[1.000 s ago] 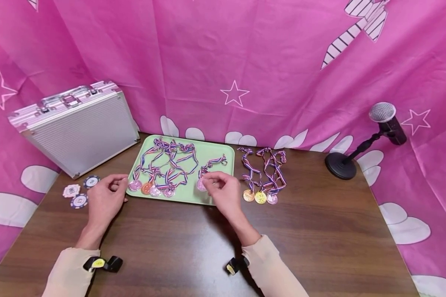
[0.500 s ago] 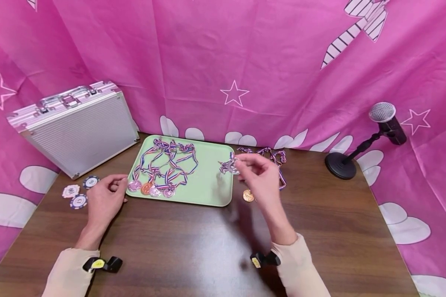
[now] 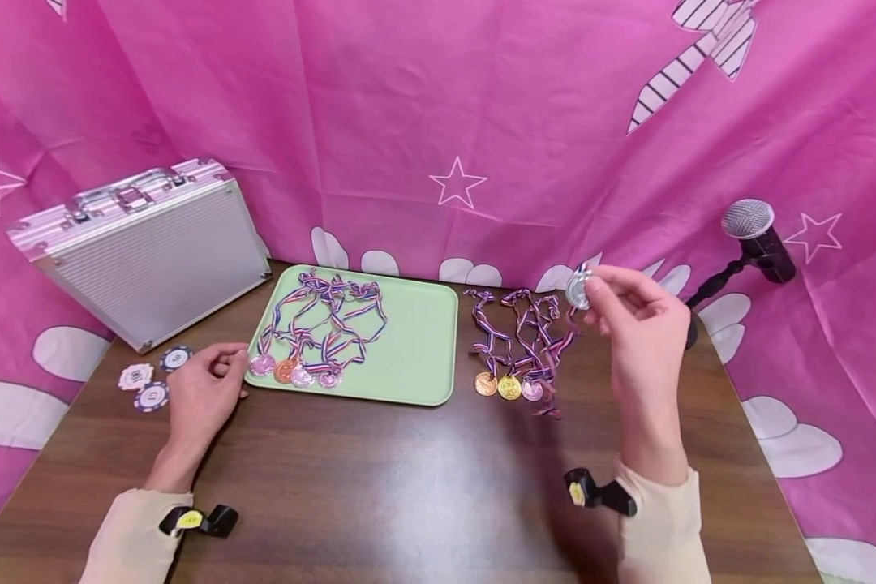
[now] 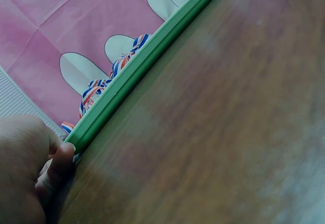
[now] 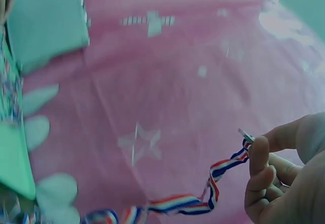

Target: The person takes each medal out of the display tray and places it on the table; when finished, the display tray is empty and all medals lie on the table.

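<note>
Pink cloth printed with white stars and clouds [image 3: 438, 122] hangs behind and around a dark wooden tabletop [image 3: 409, 487]. At the back left, a ribbed aluminium case [image 3: 142, 247] leans against the cloth. A pale green tray [image 3: 419, 341] lies at the middle of the tabletop, holding four medals with tangled striped ribbons [image 3: 314, 332] in its left half. Just right of the tray, three more medals [image 3: 508, 386] lie in a row on the wood, their ribbons running away toward the cloth. A microphone on a round-footed stand [image 3: 748, 231] is at the far right, its base hidden behind the raised hand. Three poker chips [image 3: 149, 377] sit close together near the left edge, in front of the case.

The right hand [image 3: 638, 324] is lifted above the tabletop to the right of the loose row, thumb and fingers [image 5: 259, 155] pinching a silver medal [image 3: 578, 289] by its edge; the medal's striped ribbon [image 5: 218, 176] hangs down from it toward the row. The left hand [image 3: 204, 389] rests on the wood at the tray's front left corner, fingers loosely curled and holding nothing, the thumb [image 4: 63, 158] touching the tray's rim.
</note>
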`<act>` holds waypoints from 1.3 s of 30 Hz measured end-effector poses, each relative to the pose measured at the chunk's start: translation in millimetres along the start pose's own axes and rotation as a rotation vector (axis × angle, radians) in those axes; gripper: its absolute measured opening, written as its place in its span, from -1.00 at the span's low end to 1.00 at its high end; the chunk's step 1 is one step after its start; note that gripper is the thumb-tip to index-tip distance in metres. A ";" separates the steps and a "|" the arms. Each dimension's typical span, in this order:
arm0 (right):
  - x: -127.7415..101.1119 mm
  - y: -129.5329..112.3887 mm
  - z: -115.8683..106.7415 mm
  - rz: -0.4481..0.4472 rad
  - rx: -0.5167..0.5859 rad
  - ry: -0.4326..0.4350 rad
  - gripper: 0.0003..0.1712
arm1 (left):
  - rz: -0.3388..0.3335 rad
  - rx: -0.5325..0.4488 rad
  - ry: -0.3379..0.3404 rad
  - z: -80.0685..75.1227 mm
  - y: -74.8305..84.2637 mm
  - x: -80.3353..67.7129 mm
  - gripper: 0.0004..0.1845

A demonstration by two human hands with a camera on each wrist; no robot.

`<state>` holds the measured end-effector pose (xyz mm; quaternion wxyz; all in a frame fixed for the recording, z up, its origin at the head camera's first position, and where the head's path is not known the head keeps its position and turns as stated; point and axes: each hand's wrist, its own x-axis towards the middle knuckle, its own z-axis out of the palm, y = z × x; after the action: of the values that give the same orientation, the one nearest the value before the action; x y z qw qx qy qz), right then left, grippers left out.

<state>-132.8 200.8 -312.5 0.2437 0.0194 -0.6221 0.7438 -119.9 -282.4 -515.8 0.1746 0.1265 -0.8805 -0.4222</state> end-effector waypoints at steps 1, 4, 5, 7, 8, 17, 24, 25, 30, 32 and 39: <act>7.5 2.6 -2.7 0.000 0.003 0.016 -0.86 | -0.003 0.001 0.000 -0.3 -0.5 -0.1 -0.68; 26.6 13.1 -12.5 -0.005 0.024 0.062 -0.89 | -0.009 0.009 -0.005 -0.1 -2.1 -0.2 -0.67; 30.3 17.0 -15.9 -0.011 0.039 0.078 -0.90 | -0.008 0.008 -0.006 0.1 -2.2 -0.3 -0.67; 33.9 26.4 -22.4 -0.019 0.052 0.103 -0.90 | -0.004 0.009 -0.007 -0.1 -2.1 0.0 -0.67; 33.6 31.8 -25.7 -0.012 0.046 0.109 -0.90 | -0.004 0.009 -0.007 -0.5 -1.6 -0.1 -0.67; 8.9 98.9 -68.0 0.278 -0.257 0.041 -0.88 | 0.005 -0.006 -0.008 1.4 -1.1 -0.4 -0.68; -15.3 130.8 -93.2 0.400 -0.436 -0.055 -0.71 | -0.009 0.010 -0.008 -0.1 -1.2 0.7 -0.67; -18.1 133.5 -96.1 0.412 -0.458 -0.069 -0.70 | -0.009 0.009 -0.010 -0.3 -1.0 0.7 -0.66; -29.9 144.1 -105.5 0.450 -0.575 -0.145 -0.70 | -0.008 0.007 -0.017 -1.2 -0.2 0.2 -0.66; -32.8 146.9 -107.1 0.444 -0.632 -0.174 -0.71 | -0.009 0.010 -0.019 -1.4 0.4 0.0 -0.66; -37.9 152.1 -107.8 0.349 -0.855 -0.202 -0.79 | -0.001 0.009 -0.017 -1.1 0.4 0.0 -0.66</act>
<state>-128.8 272.4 -488.7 0.0395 -0.1151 -0.8872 0.4450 -119.5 -282.9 -514.8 0.1665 0.1240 -0.8838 -0.4193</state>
